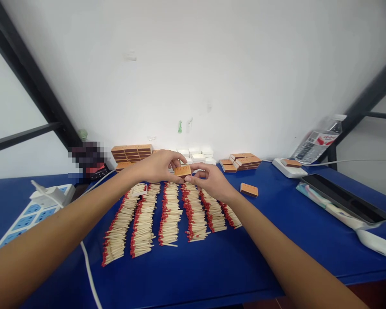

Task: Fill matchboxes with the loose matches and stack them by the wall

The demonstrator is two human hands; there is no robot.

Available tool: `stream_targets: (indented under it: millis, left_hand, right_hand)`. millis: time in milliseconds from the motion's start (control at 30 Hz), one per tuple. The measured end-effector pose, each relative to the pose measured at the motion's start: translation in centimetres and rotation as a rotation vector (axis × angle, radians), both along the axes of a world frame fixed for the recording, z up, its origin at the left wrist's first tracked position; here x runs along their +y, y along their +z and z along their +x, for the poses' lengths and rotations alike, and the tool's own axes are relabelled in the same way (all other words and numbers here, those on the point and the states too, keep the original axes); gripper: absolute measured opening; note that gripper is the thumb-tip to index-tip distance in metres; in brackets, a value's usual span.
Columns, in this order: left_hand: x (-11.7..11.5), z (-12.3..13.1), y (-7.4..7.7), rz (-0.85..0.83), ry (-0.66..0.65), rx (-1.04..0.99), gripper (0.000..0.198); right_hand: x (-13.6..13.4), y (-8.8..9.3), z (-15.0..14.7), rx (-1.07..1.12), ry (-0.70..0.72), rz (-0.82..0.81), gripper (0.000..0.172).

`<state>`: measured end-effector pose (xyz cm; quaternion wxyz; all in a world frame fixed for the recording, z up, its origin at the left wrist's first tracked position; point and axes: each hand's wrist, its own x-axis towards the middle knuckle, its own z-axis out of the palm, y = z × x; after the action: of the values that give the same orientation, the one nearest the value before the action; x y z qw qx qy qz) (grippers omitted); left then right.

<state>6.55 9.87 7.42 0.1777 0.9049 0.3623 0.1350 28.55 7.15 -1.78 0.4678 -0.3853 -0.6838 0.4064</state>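
Held matchbox [182, 172] has its long axis running left-to-right.

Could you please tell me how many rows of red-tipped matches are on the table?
6, side by side, left to right: first row, second row, third row, fourth row, fifth row and sixth row, the last partly behind the right arm, which may hide more.

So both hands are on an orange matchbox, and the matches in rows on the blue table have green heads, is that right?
Not quite: the match heads are red, not green, as the head view shows. The rest stands: the left hand and right hand are on an orange matchbox, and the matches lie in rows on the blue table.
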Motion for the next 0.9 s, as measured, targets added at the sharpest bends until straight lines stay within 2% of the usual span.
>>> stream_targets:
  millis: [167, 300, 367, 567, 733, 900]
  left_hand:
    - [2.6, -1.5, 1.6, 0.072, 0.095, 0.055, 0.067]
    - [6.2, -3.7, 3.4, 0.226, 0.214, 0.157, 0.066]
    - [7.7, -4.6, 3.8, 0.285, 0.253, 0.202, 0.063]
    - [9.4, -5.3, 2.7, 0.424, 0.259, 0.317, 0.052]
    - [9.6, -5.5, 1.9, 0.541, 0.199, 0.287, 0.041]
    - [10.1, -6.2, 1.5, 0.577, 0.177, 0.305, 0.04]
  right_hand:
    - [-0.1, 0.0, -0.1, 0.055, -0.081, 0.004, 0.075]
    - [0.1, 0.2, 0.1, 0.093, -0.155, 0.012, 0.068]
    - [0.1, 0.3, 0.1, 0.093, -0.176, 0.017, 0.065]
    - [0.1, 0.2, 0.0, 0.09, -0.172, -0.007, 0.064]
    - [0.1, 0.2, 0.0, 0.08, -0.18, -0.02, 0.061]
    - [0.3, 0.2, 0.1, 0.077, -0.19, -0.008, 0.056]
